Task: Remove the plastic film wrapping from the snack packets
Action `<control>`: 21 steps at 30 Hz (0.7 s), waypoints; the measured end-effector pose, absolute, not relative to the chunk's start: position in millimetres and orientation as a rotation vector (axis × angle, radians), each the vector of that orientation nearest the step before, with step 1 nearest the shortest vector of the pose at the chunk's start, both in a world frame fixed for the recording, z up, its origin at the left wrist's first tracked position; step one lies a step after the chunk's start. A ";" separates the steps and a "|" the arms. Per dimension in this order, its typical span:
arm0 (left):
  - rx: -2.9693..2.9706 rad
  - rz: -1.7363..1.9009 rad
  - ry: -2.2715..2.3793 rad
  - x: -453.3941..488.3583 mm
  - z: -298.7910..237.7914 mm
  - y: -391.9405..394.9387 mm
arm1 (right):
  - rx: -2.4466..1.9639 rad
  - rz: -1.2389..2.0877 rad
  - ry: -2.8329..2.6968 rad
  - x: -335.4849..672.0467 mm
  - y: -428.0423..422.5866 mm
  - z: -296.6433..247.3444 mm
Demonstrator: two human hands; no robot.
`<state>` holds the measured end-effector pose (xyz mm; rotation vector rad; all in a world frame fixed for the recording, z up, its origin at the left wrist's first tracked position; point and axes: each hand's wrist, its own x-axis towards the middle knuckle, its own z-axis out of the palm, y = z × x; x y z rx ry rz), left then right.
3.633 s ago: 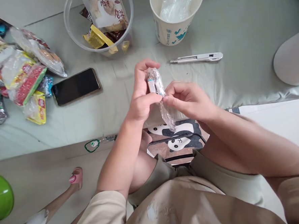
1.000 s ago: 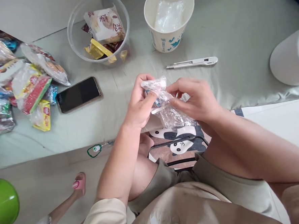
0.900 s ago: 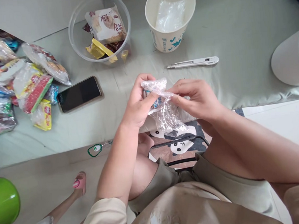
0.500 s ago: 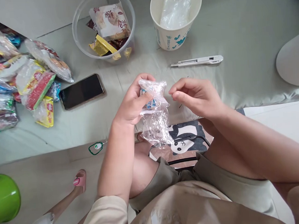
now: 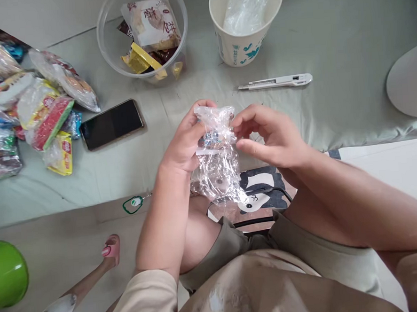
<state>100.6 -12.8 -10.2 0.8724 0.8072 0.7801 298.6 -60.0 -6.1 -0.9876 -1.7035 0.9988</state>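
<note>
A crinkled clear plastic bag (image 5: 219, 172) hangs in front of my body, over the table's near edge. My left hand (image 5: 183, 141) grips it from the left, fingers behind and thumb near the front. Inside or behind the film, a small packet with blue print (image 5: 211, 138) shows in part; I cannot tell which. On the right, my right hand (image 5: 268, 131) has its thumb and curved fingers apart, with fingertips at the bag's right edge. Whether they touch the film is unclear.
Beyond my hands lie a white utility knife (image 5: 278, 81), a paper tub (image 5: 237, 50) with clear plastic inside, and a clear round container (image 5: 105, 54) of wrapped snacks. Leftward are a phone (image 5: 113, 124) and a pile of snack packets (image 5: 32, 105). Another person's leg (image 5: 85, 279) shows below.
The thumb of my left hand has shifted back, and the clear film now covers more of the printed packet. My right hand has moved slightly left, up to the bag, its fingers spreading.
</note>
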 end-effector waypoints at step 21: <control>0.917 0.441 0.842 83.8 0.3 -8.5 | -1.291 0.873 -1.261 320.8 -40.4 -4.5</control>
